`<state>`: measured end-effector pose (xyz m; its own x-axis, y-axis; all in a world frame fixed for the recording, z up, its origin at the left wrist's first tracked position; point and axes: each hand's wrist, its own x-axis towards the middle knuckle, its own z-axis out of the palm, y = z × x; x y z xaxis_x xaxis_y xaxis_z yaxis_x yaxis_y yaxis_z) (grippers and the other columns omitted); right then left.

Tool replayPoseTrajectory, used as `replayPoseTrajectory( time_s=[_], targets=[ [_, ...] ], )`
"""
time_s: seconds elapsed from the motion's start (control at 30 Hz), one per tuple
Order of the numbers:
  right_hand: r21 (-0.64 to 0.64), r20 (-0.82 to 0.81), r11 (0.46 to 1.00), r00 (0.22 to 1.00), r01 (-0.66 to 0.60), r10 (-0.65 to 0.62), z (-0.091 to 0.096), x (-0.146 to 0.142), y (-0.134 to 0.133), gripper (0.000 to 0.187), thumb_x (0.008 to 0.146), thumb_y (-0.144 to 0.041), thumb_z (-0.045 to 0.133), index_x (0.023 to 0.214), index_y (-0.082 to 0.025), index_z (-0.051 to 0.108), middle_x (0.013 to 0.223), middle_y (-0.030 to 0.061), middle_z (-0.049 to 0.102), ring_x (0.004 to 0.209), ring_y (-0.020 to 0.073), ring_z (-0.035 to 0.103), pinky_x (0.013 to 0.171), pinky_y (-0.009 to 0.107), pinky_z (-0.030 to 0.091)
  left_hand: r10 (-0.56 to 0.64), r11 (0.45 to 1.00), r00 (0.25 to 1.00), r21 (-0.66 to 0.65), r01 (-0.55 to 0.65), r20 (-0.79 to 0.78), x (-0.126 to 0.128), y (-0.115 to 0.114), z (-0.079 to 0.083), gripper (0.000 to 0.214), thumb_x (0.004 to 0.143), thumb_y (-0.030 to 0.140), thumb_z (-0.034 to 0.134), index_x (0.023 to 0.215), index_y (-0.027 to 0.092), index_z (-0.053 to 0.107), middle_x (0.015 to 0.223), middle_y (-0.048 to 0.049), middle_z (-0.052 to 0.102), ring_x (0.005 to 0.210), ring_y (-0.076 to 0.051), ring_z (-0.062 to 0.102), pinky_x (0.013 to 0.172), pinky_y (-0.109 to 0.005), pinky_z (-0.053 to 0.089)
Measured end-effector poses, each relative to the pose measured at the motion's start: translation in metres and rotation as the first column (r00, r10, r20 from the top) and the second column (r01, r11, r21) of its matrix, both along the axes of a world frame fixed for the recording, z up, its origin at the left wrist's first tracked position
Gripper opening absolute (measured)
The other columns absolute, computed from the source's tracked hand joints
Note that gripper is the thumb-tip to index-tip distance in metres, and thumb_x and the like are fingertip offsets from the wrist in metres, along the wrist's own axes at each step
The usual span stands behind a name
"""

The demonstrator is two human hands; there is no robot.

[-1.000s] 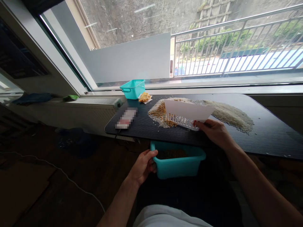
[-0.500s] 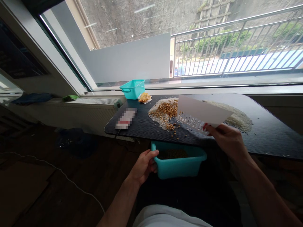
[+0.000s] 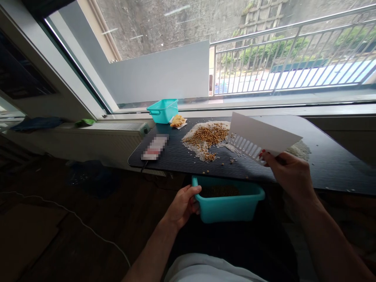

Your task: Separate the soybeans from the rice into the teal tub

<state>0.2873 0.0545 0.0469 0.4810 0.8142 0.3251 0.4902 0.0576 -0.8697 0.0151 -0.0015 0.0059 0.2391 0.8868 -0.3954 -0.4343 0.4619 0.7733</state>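
My left hand (image 3: 185, 204) grips the left rim of a teal plastic tub (image 3: 227, 208), thumb over the edge. The tub sits just below the table's front edge, and brownish grains (image 3: 220, 190) lie in it. In my right hand (image 3: 289, 168) is a white slotted card (image 3: 261, 131), pinched at its lower right corner and tilted above the table. Its row of slots faces down and left, close to a heap of yellow-brown beans (image 3: 210, 134) mixed with white rice (image 3: 202, 150). A second rice pile (image 3: 301, 149) is partly hidden behind the card and hand.
Another teal tub (image 3: 163, 111) stands at the back left of the dark table (image 3: 331, 156), beside some yellow pieces on paper (image 3: 178, 121). A blurred-out device (image 3: 155, 147) with a cable lies at the left edge. A radiator (image 3: 117, 135) and window border the table.
The card in my right hand has moved right and slightly up, away from the beans. The tub and my left hand have shifted a little right. Fewer loose beans lie near the front edge.
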Motion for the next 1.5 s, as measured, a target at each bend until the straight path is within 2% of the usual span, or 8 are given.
replayPoseTrajectory(
  time_s=[0.27,0.4,0.5,0.63,0.97,1.33,1.4,1.5],
  targets=[
    [0.040,0.358,0.990,0.923,0.134,-0.140,0.001,0.017,-0.051,0.028,0.074,-0.049,0.061,0.066,-0.024,0.066,0.061,0.0064,0.068,0.065,0.0265,0.067,0.056,0.034,0.046,-0.018,1.000,0.999,-0.001,0.018,0.031,0.000,0.002,-0.004,0.039,0.067,0.037,0.075,0.057,0.020,0.042,0.043,0.0102,0.035,0.037,-0.006,0.036,0.040,-0.021,0.033],
    [0.223,0.534,0.974,0.830,0.045,-0.160,-0.010,0.019,-0.076,0.034,0.077,-0.049,0.060,0.055,-0.024,0.060,0.056,0.0051,0.065,0.052,0.0218,0.062,0.050,0.032,0.044,-0.026,1.000,0.999,-0.012,0.027,0.043,0.005,0.003,-0.005,0.040,0.067,0.037,0.075,0.056,0.020,0.041,0.042,0.0100,0.035,0.037,-0.006,0.035,0.040,-0.021,0.032],
    [0.240,0.593,0.967,0.801,-0.080,-0.081,-0.018,0.013,-0.085,0.024,0.082,-0.042,0.058,0.070,-0.023,0.068,0.071,0.0042,0.072,0.060,0.0210,0.066,0.054,0.030,0.047,-0.030,0.999,0.998,-0.025,0.031,0.051,0.010,0.004,-0.002,0.040,0.065,0.037,0.076,0.055,0.020,0.040,0.042,0.0099,0.035,0.037,-0.006,0.034,0.039,-0.021,0.032],
    [0.216,0.542,0.964,0.840,-0.153,0.011,-0.021,0.001,-0.088,0.018,0.084,-0.036,0.059,0.088,-0.025,0.072,0.092,0.0028,0.075,0.074,0.0221,0.070,0.064,0.030,0.052,-0.048,0.998,0.997,-0.029,0.049,0.054,0.013,0.006,0.000,0.042,0.063,0.037,0.077,0.053,0.020,0.040,0.041,0.0095,0.035,0.037,-0.006,0.034,0.039,-0.021,0.031],
    [0.121,0.328,0.945,0.911,-0.304,0.251,-0.014,-0.028,-0.067,0.016,0.080,-0.036,0.063,0.083,-0.025,0.074,0.082,-0.0011,0.076,0.068,0.0196,0.070,0.061,0.027,0.055,-0.019,1.000,1.000,-0.014,0.019,0.005,-0.015,0.010,-0.006,0.043,0.066,0.037,0.074,0.049,0.020,0.039,0.040,0.0086,0.034,0.038,-0.006,0.034,0.040,-0.021,0.028],
    [-0.008,0.200,0.808,0.791,-0.589,0.579,-0.010,-0.060,-0.034,0.023,0.079,-0.041,0.062,0.084,-0.024,0.077,0.079,-0.0004,0.076,0.072,0.0213,0.071,0.065,0.030,0.057,0.011,1.000,1.000,0.021,-0.011,-0.018,-0.051,0.001,0.002,0.041,0.068,0.035,0.073,0.049,0.020,0.040,0.039,0.0080,0.035,0.037,-0.006,0.034,0.040,-0.020,0.029],
    [0.017,0.192,0.841,0.827,-0.541,0.528,-0.011,-0.052,-0.040,0.022,0.077,-0.042,0.064,0.083,-0.025,0.076,0.079,-0.0007,0.076,0.070,0.0210,0.070,0.064,0.030,0.057,0.025,0.999,0.999,0.027,-0.024,-0.027,-0.051,0.000,0.003,0.041,0.067,0.036,0.073,0.050,0.020,0.040,0.039,0.0083,0.035,0.037,-0.006,0.034,0.039,-0.020,0.029],
    [0.076,0.129,0.971,0.968,-0.227,0.216,-0.009,-0.032,-0.044,0.023,0.072,-0.045,0.067,0.078,-0.025,0.075,0.070,-0.0006,0.075,0.064,0.0217,0.070,0.056,0.030,0.055,0.045,0.998,0.998,0.035,-0.043,-0.037,-0.048,-0.002,0.003,0.039,0.068,0.035,0.074,0.053,0.020,0.041,0.041,0.0090,0.035,0.037,-0.005,0.033,0.039,-0.020,0.029]
  ],
)
